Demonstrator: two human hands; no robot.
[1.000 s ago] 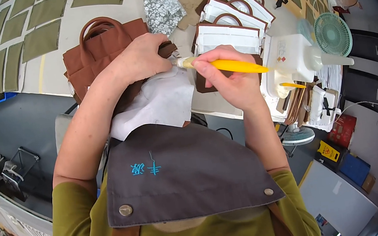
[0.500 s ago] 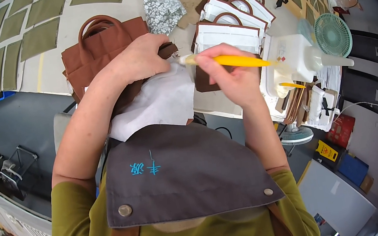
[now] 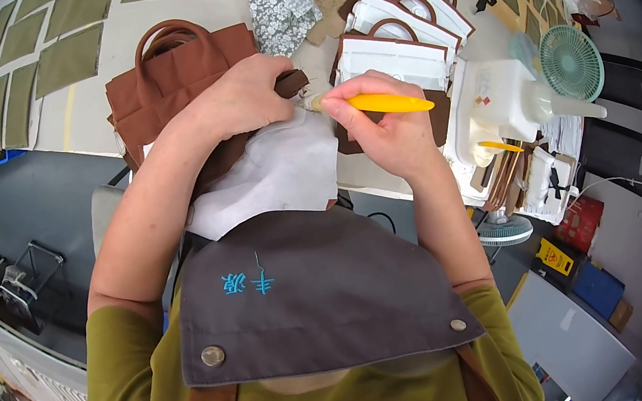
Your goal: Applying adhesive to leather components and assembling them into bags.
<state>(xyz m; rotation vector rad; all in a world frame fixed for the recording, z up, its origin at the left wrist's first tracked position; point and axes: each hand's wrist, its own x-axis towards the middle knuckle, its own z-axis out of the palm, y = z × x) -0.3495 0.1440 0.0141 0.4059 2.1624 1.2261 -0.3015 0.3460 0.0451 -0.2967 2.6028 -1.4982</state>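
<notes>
My left hand [image 3: 254, 93] is closed on a brown bag piece [image 3: 291, 84], pinching its edge between thumb and fingers. From that piece a white lining [image 3: 271, 176] hangs over the table's near edge, towards my apron. My right hand [image 3: 390, 131] grips a yellow-handled brush [image 3: 390, 103] like a pen. Its bristle end meets the work just right of my left thumb; the exact contact spot is too small to make out. Behind my left hand stand brown handbags [image 3: 178, 68] with looped handles, partly covered by my forearm.
White-lined brown bag panels [image 3: 391, 59] with handles lie fanned out at the right. Near them are a white squeeze bottle [image 3: 498, 101], a green fan [image 3: 569, 62] and another yellow tool [image 3: 500, 146]. A floral pouch [image 3: 281, 9] sits behind. Olive pieces [image 3: 68, 60] cover the far left.
The brush handle has tilted, its rear end now closer to my right hand. My left hand keeps its hold on the brown piece. The whole view has shifted slightly.
</notes>
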